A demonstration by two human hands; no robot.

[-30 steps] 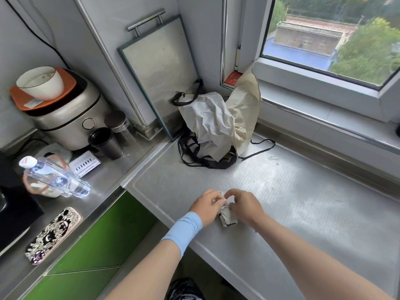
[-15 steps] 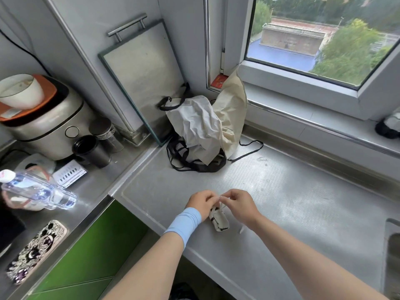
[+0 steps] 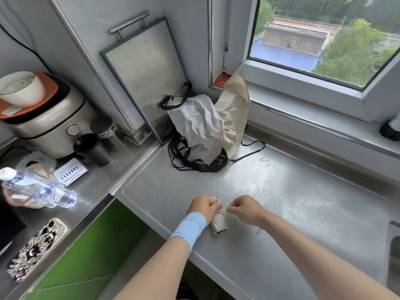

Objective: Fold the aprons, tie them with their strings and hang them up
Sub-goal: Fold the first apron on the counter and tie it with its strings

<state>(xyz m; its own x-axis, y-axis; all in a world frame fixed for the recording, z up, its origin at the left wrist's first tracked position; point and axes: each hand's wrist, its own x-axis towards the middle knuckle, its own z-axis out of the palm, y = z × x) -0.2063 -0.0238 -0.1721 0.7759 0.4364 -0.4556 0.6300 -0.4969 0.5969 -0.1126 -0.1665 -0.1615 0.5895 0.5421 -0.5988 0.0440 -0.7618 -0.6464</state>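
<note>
A small folded cream apron bundle (image 3: 219, 223) lies on the steel counter (image 3: 281, 191) near its front edge. My left hand (image 3: 203, 206), with a blue wristband, pinches a loop of the bundle's string at the bundle's top. My right hand (image 3: 245, 207) pinches the other string end just to the right, and the thin string runs taut between them. Further back, a heap of unfolded aprons (image 3: 207, 128), grey-white and cream with black straps, leans in the corner under the window.
A steel tray (image 3: 142, 79) leans on the wall behind the heap. Left counter holds a rice cooker (image 3: 47, 122), a black cup (image 3: 91, 149), a jar (image 3: 106, 133), a water bottle (image 3: 36, 188) and a phone (image 3: 36, 249). A sink edge (image 3: 392, 245) shows at right.
My hands have drawn apart over the bundle, pulling the string ends out to left and right. The camera view has shifted slightly.
</note>
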